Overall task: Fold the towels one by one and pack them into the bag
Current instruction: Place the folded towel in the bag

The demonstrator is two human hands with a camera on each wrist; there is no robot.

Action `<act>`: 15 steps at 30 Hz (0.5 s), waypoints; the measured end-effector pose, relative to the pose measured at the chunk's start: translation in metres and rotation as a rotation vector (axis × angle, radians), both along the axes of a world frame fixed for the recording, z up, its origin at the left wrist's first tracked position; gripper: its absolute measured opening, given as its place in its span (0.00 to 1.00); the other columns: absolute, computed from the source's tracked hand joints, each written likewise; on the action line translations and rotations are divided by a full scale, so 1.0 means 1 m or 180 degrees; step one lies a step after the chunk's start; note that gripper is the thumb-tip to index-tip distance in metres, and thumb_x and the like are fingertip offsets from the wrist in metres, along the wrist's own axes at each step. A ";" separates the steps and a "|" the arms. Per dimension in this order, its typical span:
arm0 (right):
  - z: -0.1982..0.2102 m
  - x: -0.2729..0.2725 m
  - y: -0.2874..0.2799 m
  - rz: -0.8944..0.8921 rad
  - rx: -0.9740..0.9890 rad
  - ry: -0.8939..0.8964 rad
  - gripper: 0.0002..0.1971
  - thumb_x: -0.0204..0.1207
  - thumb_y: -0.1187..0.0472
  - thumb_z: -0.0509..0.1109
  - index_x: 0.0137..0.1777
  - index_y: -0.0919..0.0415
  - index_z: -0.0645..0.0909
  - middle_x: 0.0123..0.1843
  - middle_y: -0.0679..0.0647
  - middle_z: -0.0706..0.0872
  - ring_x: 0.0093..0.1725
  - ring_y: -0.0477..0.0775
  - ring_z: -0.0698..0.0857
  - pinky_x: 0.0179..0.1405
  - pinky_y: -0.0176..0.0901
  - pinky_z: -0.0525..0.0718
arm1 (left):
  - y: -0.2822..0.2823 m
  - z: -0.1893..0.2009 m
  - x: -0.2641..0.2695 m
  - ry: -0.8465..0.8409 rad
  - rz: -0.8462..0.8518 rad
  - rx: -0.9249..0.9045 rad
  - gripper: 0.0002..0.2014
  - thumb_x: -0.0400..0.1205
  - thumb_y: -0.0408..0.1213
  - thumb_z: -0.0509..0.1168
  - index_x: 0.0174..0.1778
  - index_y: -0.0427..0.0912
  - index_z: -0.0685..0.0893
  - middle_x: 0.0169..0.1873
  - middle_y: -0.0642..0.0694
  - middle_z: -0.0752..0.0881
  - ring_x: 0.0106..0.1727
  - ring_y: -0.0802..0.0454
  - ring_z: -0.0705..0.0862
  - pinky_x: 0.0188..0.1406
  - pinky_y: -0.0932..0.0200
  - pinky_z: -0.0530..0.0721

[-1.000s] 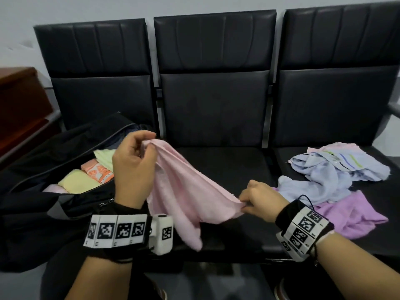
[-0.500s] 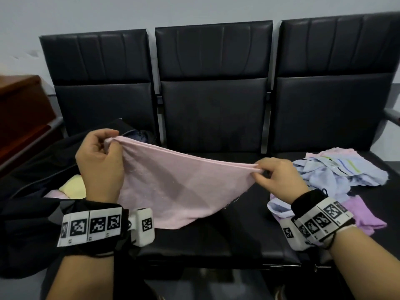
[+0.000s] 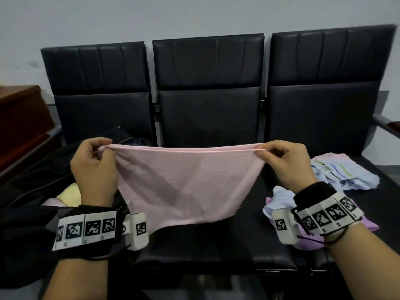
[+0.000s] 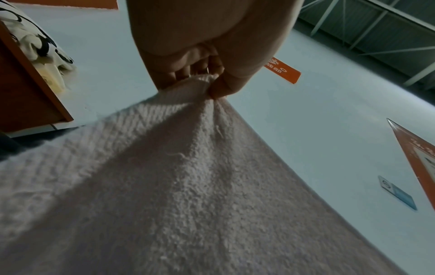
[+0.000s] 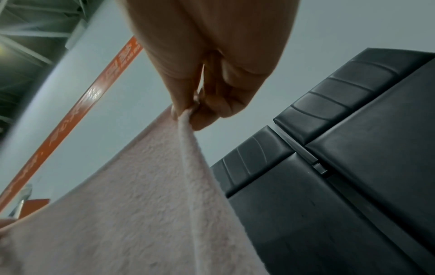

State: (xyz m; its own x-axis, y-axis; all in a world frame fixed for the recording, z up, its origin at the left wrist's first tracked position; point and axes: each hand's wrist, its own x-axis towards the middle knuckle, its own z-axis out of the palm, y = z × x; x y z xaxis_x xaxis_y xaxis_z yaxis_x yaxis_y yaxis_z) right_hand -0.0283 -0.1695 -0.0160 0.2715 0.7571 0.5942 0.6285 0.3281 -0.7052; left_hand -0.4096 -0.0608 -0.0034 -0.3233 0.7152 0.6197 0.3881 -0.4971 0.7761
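Observation:
A pink towel (image 3: 184, 185) hangs stretched between both hands above the middle seat, its top edge taut and level. My left hand (image 3: 95, 167) pinches its left top corner; the left wrist view shows the thumb and fingers clamped on the cloth (image 4: 200, 81). My right hand (image 3: 285, 161) pinches the right top corner, seen close in the right wrist view (image 5: 188, 113). The open black bag (image 3: 32, 174) lies on the left seat with a folded yellow towel (image 3: 69, 193) inside, partly hidden by my left hand.
On the right seat lies a heap of unfolded towels: light blue striped (image 3: 344, 174), white-blue (image 3: 279, 202) and purple (image 3: 368, 224). Three black seat backs (image 3: 207, 83) stand behind. A brown wooden cabinet (image 3: 19, 118) is at the far left.
Both hands rose and moved apart, pulling the pink towel from a slack, bunched drape into a flat spread with a straight top edge. The view tilted upward.

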 end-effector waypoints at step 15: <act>0.024 0.003 0.013 0.0093 -0.0189 0.1352 0.06 0.81 0.65 0.69 0.42 0.57 0.84 0.33 0.54 0.89 0.34 0.60 0.92 0.30 0.50 0.90 | 0.021 -0.005 0.018 0.0154 -0.0195 -0.0459 0.12 0.76 0.30 0.60 0.43 0.50 0.86 0.37 0.58 0.85 0.42 0.57 0.84 0.44 0.66 0.82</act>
